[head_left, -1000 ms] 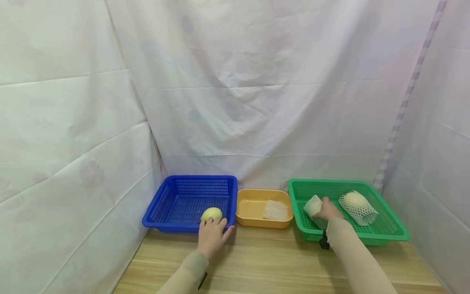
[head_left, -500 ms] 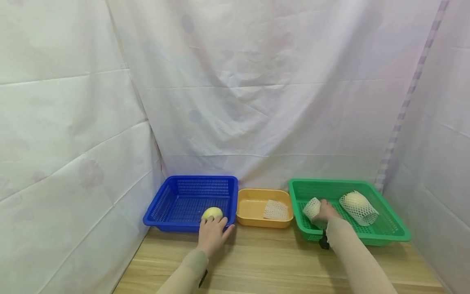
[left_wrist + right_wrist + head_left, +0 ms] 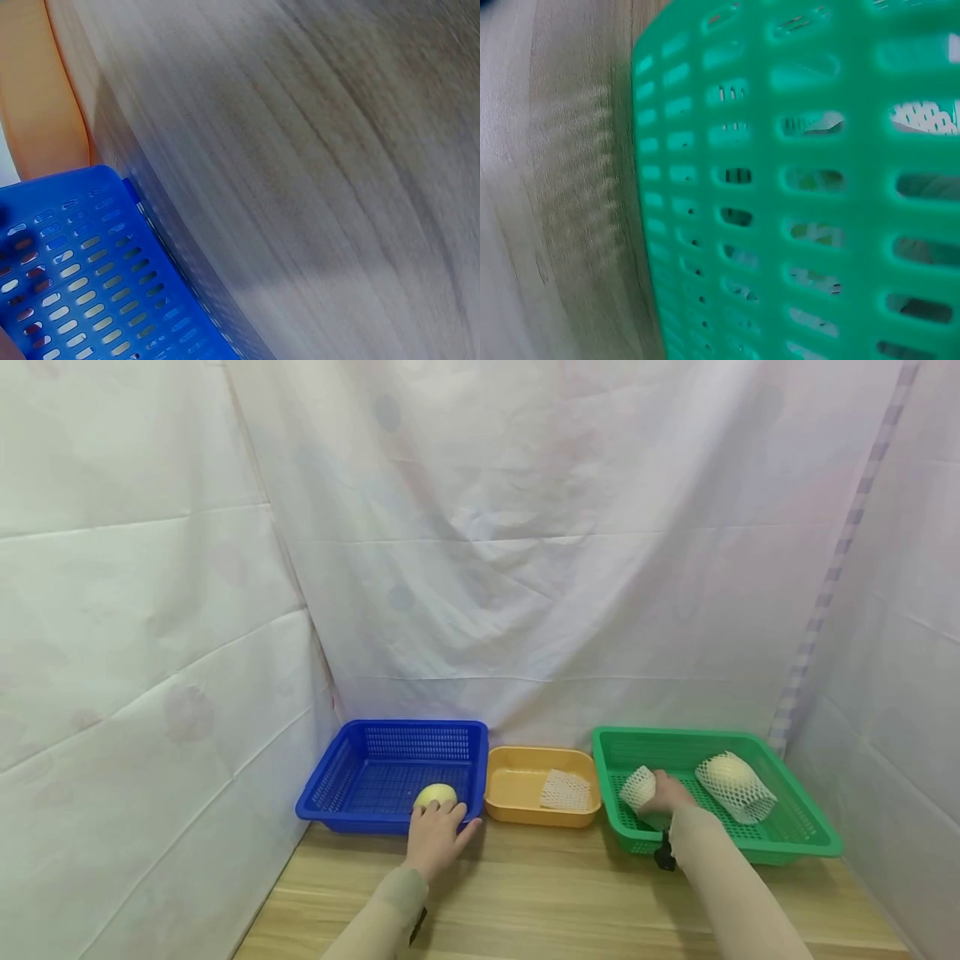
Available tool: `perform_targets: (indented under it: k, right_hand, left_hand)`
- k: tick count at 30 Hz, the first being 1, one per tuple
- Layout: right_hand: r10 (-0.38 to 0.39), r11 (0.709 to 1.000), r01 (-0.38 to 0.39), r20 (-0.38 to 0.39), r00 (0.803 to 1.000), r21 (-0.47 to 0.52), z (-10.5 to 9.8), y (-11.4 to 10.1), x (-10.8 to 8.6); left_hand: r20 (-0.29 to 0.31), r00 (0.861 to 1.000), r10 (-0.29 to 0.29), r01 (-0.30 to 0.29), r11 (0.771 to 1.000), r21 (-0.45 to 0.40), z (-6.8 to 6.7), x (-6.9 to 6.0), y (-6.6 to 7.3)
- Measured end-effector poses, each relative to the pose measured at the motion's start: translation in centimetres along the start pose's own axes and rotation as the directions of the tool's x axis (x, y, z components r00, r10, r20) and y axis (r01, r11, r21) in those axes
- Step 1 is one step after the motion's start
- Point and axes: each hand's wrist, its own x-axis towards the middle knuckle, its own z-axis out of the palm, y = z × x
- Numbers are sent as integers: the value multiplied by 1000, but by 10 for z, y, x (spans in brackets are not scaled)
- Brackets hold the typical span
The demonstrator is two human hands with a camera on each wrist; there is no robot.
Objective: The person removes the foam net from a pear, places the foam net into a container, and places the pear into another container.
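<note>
White netting [image 3: 637, 788] gripped by the right hand [image 3: 670, 794] in the green basket [image 3: 660, 742]; left hand [image 3: 437, 839], unclenched, touching yellow fruit [image 3: 435, 794]!

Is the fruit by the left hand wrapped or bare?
Bare where visible: the yellow fruit shows only smooth, uncovered skin; the left hand hides part.

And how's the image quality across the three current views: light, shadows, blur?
Head view: soft, diffuse light, left hand and right hand reasonably clear; left wrist view: broad shadow across the wood-grain tabletop, darkest at upper right, blurred dark patch on the blue slotted plastic basket; right wrist view: green slotted plastic basket fills much of the frame, soft-edged, most shapes behind its slots indistinct.
</note>
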Motion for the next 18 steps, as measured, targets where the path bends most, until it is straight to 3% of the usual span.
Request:
perform_targets:
  k: [18]
  right_hand:
    - [-29, 999, 29, -37, 999, -14, -11, 15, -2]
  left_hand:
    - [-14, 1000, -6, 6, 1000, 14, 0, -1, 0]
